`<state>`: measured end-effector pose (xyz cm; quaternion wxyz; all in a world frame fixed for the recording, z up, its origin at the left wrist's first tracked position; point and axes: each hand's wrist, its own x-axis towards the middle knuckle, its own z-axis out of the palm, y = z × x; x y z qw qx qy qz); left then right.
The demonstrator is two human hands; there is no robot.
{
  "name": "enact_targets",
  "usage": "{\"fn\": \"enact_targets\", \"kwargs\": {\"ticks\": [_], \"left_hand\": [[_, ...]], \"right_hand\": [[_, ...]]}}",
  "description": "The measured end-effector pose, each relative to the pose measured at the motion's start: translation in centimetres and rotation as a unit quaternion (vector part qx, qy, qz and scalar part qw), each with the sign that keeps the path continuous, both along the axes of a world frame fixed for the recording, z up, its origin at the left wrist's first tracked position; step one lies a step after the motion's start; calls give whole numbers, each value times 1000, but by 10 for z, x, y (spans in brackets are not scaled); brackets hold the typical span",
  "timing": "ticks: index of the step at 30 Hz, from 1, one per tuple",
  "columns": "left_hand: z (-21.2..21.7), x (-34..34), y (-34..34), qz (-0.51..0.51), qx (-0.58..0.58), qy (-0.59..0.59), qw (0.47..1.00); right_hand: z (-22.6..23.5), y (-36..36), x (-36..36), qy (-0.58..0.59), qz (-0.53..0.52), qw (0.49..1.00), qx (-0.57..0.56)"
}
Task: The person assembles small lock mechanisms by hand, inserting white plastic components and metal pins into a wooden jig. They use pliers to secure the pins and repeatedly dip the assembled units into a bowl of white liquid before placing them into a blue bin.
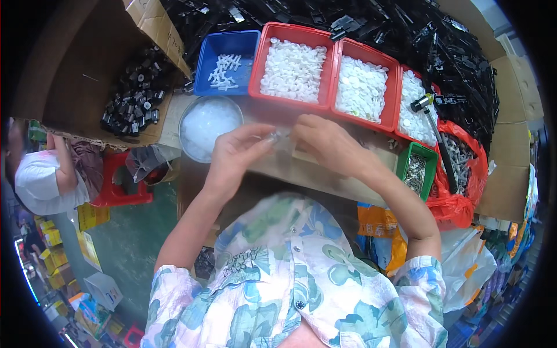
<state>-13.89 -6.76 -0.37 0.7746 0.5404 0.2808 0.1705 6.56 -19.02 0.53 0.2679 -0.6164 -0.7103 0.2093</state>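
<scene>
My left hand [235,153] is raised over the front of the worktable, thumb and fingers pinching a small clear plastic piece [272,137]. Close to its right, my right hand [328,145] has its fingers curled together at the same height. Whatever the right fingers grip is too small and too covered to make out. To the left of my left hand stands a round metal bowl [184,119] of whitish translucent pieces. Beyond both hands sit a blue tray [210,52] with clear cross-shaped pieces and a red tray [299,30] heaped with small white round parts.
Two more red trays [368,49] of white parts continue rightward. A green bin [432,174] holds small metal pieces, beside a hammer [439,133] and a red bag [449,206]. Black parts [383,29] pile up behind. A cardboard box [64,81] stands left; a person [49,177] sits beyond.
</scene>
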Motion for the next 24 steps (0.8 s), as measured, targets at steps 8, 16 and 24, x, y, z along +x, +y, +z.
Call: {"fn": "enact_targets", "kwargs": {"ticks": [8,16,24], "left_hand": [[-4,-4,-3,19,-19,-18,999],[-9,8,-9,17,-16,-19,1000],[-2,21,-17,-9,27,4,1000]], "right_hand": [[-14,-26,4,7,-128,989,76],[-30,-65,13,-47,-160,982,82],[-22,-67,3,-90,-182,972,122]]}}
